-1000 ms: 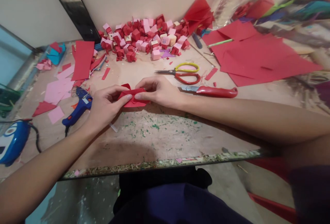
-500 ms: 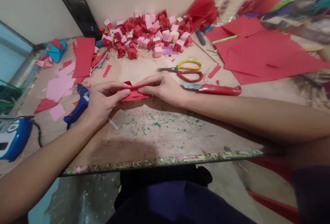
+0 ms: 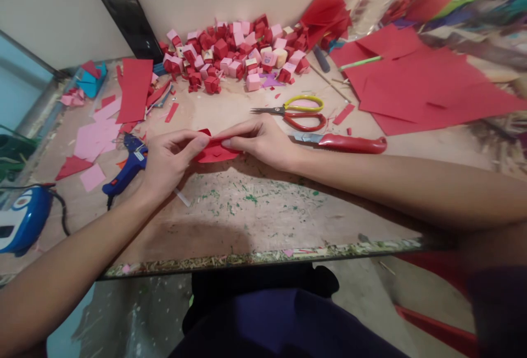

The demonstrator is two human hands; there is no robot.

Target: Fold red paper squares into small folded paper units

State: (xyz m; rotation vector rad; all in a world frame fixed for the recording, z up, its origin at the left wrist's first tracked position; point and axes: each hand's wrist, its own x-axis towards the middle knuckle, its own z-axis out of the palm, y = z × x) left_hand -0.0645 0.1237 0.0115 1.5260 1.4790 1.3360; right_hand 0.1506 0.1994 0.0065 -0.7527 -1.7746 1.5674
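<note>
Between my two hands is a small piece of folded red paper (image 3: 217,154), held just above the worktable. My left hand (image 3: 169,159) pinches its left end between thumb and fingers. At its right part, my right hand (image 3: 258,143) grips with the thumb in front and the fingers behind. A raised red flap shows behind the left thumb; the fingers hide part of the folds. Scissors (image 3: 288,111) with one yellow and one red handle lie beyond my right hand. Beside my right wrist is a red-handled cutter knife (image 3: 349,143). A blue glue gun (image 3: 127,171) lies left of my left hand.
A heap of small red and pink paper boxes (image 3: 234,53) sits against the wall, beside a leaning phone (image 3: 129,17). Large red paper sheets (image 3: 428,83) cover the right side. Pink paper scraps (image 3: 96,139) and a blue-and-white device (image 3: 20,221) are at left.
Both hands keep their grip on the red paper. The left thumb has shifted slightly, and a little more of the paper's front face shows. The view has moved very slightly.
</note>
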